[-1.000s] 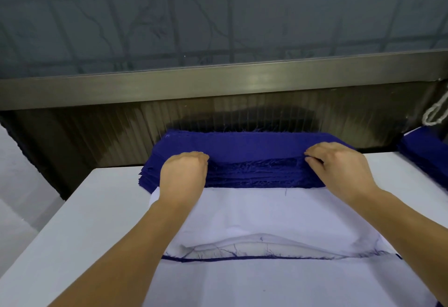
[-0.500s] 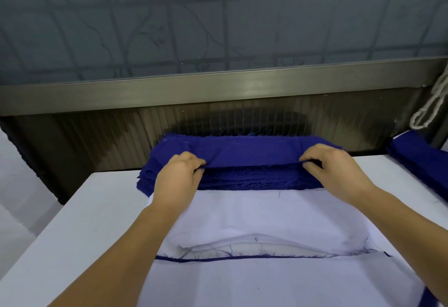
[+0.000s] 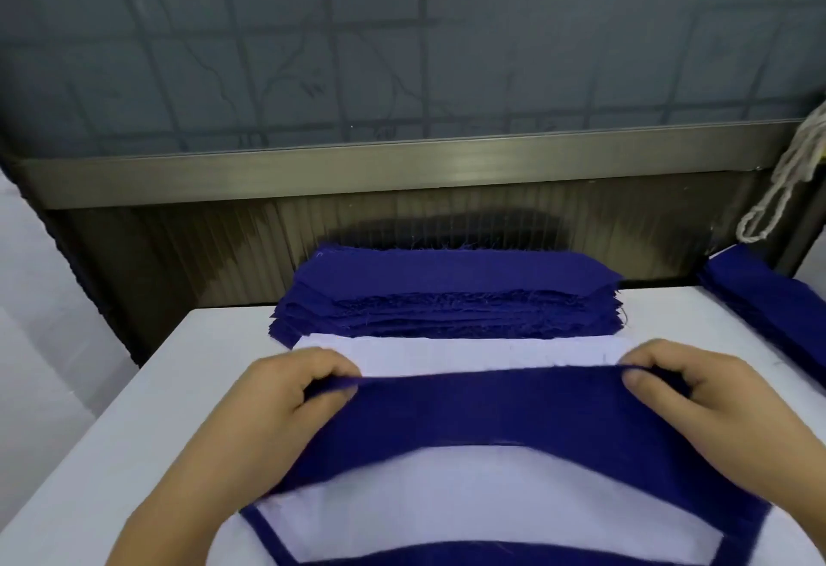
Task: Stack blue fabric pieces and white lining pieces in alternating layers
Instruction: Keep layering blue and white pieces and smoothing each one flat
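Observation:
A single blue fabric piece [image 3: 487, 409] hangs stretched between my two hands over the near stack. My left hand [image 3: 295, 391] pinches its left top corner, and my right hand [image 3: 670, 386] pinches its right top corner. Under it lies a white lining piece [image 3: 465, 355], the top of the near stack, with a blue edge [image 3: 268, 534] showing lower down. A thick pile of blue fabric pieces [image 3: 451, 297] sits at the far edge of the white table [image 3: 147, 422], just beyond the lining.
A second pile of blue fabric [image 3: 769, 301] lies at the table's right edge. A white cord [image 3: 782, 190] hangs at the far right. A dark ribbed panel and metal rail [image 3: 402, 172] stand behind the table. The table drops off at the left.
Both hands lifted the top blue piece off the far pile and drew it toward me, over the white lining.

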The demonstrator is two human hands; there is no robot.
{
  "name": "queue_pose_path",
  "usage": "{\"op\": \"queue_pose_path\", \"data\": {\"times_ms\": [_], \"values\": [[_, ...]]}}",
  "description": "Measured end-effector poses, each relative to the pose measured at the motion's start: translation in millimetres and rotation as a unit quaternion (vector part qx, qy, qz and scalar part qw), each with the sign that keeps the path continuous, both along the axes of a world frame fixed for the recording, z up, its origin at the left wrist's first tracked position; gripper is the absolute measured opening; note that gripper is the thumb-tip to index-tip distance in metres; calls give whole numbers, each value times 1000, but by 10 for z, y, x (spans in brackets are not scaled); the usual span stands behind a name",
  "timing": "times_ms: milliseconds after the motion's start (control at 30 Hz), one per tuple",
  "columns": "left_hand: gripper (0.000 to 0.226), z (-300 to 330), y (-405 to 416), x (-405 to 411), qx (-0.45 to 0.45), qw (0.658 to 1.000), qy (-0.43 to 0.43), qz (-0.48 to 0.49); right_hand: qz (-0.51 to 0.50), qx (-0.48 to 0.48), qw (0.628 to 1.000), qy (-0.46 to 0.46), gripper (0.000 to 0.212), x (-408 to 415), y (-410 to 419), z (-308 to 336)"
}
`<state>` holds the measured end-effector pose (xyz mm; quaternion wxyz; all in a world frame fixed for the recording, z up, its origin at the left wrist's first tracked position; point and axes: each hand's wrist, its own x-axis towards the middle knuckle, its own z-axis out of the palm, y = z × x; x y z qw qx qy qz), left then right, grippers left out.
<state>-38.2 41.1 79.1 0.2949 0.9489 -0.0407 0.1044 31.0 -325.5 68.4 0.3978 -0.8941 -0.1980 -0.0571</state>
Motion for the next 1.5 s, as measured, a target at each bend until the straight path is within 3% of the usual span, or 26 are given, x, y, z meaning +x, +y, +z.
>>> {"op": "queue_pose_path", "data": {"times_ms": [67, 133, 300, 433, 500, 567, 633, 700, 767, 800, 867, 967, 1067, 1267, 1500], "values": [[20, -60, 3, -58, -40, 992, 110, -37, 45, -9, 993, 106, 15, -26, -64, -56], [15, -200, -33, -45, -28, 984, 167, -53, 57, -45, 985, 158, 21, -17, -90, -163], [15, -543, -71, 25, 6, 979, 198, -37, 41, -108, 972, 204, 14, 20, -151, -373], [15, -610, -20, 22, -1, 984, 177, -21, 41, -134, 965, 220, 27, 9, -180, -403], [17, -619, -20, 6, 7, 988, 153, -6, 28, -127, 971, 201, 32, 9, -185, -418], [20, -578, -36, -4, -5, 997, 70, 31, 1, -109, 984, 138, 28, -7, -166, -415], [24, -484, -60, -17, -26, 995, -55, 80, -47, -51, 998, 12, 24, -36, -138, -416], [24, -399, -69, -47, -12, 981, -155, 111, -92, -1, 982, -165, 20, -71, -100, -373], [25, -355, -31, -97, 17, 974, -195, 116, -70, -25, 950, -304, 10, -108, -102, -328], [23, -348, 5, -128, 24, 975, -196, 100, -49, -53, 941, -332, 20, -125, -128, -347], [13, -380, 94, -199, 38, 985, -165, 19, 2, -113, 937, -329, 31, -165, -204, -433], [12, -511, 172, -280, 65, 992, -44, -103, 68, -191, 937, -283, 18, -249, -321, -659], [19, -637, 152, -289, 79, 987, 71, -119, 98, -217, 949, -208, 32, -327, -362, -819], [24, -672, 150, -290, 79, 987, 81, -117, 89, -165, 963, -193, 18, -371, -317, -797], [24, -718, 116, -284, 87, 987, 98, -87, 71, -175, 966, -179, 14, -422, -250, -786]]}}
